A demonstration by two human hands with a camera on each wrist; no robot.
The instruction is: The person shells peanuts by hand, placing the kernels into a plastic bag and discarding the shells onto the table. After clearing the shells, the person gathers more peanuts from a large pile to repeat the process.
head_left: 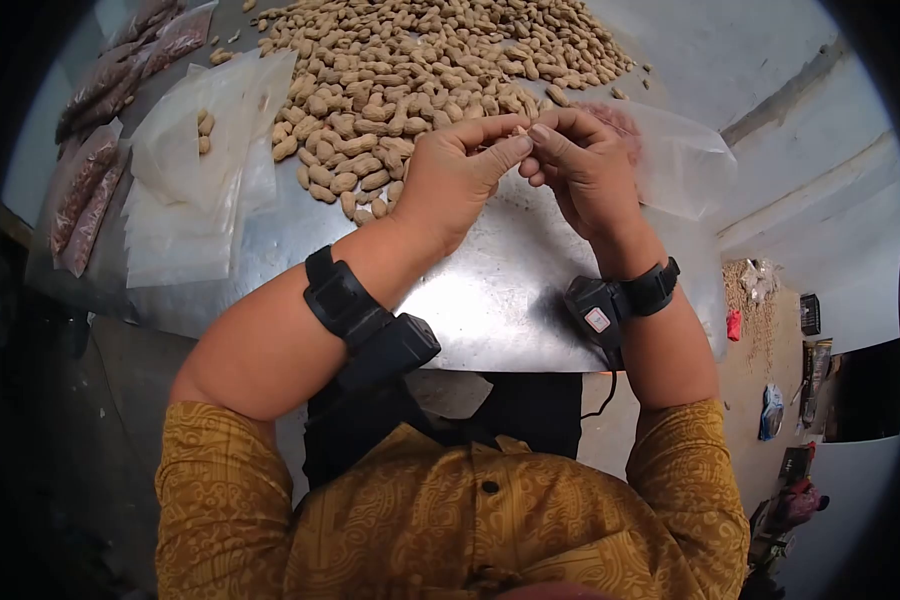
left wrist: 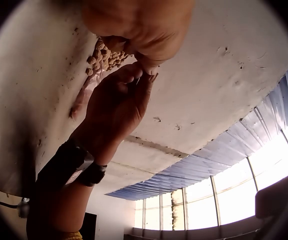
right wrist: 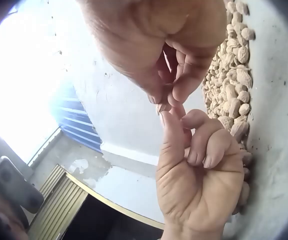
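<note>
Above the near edge of the peanut pile (head_left: 400,70), both hands meet fingertip to fingertip. My left hand (head_left: 448,178) pinches a small peanut (right wrist: 161,107) between thumb and forefinger. From the other side, my right hand (head_left: 592,170) pinches the same peanut with its thumb and index finger. Most of the peanut is hidden by the fingertips, and only a small tan bit shows in the right wrist view. The right hand's other fingers curl in toward the palm, as do those of the left hand (right wrist: 199,185).
Unshelled peanuts spread over the metal table (head_left: 490,300). Flat clear plastic bags (head_left: 185,225) lie at the left, beside filled bags of reddish kernels (head_left: 88,190). An open plastic bag (head_left: 685,165) with reddish kernels lies behind the right hand. A wall (head_left: 800,120) stands at the right.
</note>
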